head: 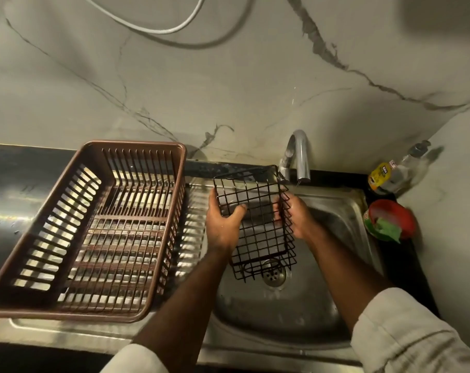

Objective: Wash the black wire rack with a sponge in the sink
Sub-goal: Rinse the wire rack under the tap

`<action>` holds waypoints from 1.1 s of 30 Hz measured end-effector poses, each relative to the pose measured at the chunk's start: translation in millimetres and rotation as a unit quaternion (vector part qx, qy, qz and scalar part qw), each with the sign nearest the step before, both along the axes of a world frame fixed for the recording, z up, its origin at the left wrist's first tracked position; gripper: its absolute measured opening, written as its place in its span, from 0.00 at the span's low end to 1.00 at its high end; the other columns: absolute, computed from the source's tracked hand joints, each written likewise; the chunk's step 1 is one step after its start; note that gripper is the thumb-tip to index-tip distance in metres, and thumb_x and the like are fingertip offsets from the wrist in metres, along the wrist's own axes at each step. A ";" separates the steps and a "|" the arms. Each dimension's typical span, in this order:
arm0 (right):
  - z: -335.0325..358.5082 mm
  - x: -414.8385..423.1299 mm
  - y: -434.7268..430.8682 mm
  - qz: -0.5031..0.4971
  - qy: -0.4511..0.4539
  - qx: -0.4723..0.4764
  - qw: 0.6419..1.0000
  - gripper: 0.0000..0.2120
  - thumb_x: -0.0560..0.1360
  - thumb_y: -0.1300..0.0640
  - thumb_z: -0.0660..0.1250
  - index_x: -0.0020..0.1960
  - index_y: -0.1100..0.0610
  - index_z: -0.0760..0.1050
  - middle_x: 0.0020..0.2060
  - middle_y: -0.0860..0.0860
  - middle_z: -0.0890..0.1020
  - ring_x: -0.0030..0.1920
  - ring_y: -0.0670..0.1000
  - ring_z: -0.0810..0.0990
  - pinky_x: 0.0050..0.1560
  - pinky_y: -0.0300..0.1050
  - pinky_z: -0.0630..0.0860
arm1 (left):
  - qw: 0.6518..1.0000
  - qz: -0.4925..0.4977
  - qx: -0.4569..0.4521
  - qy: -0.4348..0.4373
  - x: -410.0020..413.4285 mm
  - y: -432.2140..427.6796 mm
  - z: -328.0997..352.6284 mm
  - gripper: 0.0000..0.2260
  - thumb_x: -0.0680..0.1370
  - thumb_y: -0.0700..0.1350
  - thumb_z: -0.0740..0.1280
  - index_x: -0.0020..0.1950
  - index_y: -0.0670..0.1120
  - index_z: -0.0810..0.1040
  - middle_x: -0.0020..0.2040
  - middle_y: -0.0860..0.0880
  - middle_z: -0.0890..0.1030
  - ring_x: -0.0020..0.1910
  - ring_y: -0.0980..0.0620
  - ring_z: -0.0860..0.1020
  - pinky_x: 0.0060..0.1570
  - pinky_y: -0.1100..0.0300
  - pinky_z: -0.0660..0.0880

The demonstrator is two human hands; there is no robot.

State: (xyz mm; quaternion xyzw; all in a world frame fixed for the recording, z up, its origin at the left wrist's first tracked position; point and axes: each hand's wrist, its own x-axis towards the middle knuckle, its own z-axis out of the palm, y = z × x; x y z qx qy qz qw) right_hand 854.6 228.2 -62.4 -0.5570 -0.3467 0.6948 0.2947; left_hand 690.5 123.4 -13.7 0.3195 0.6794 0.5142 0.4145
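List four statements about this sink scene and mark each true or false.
1. The left hand and the right hand both grip the black wire rack above the sink. True.
2. The brown dish basket sits inside the sink. False: it sits on the draining board, left of the sink.
3. The right hand holds a sponge. False: the green sponge lies in the red bowl, right of the sink.
4. The tap stands behind the rack. True.

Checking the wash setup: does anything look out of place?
Nothing spilled or broken. Only oddity: the green sponge sits in the red tub right of the sink, while left hand and right hand hold the black wire rack bare.
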 end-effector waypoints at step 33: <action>56.1 24.0 20.1 0.220 -0.385 0.190 0.876 0.23 0.80 0.40 0.58 0.45 0.58 0.79 0.40 0.55 0.82 0.42 0.56 0.81 0.48 0.49 0.75 | 0.927 -0.355 -0.086 0.090 22.7 22.0 3.8 0.46 0.70 0.37 0.76 0.81 0.54 0.55 0.57 0.64 0.71 0.56 0.65 0.72 0.52 0.71 0.70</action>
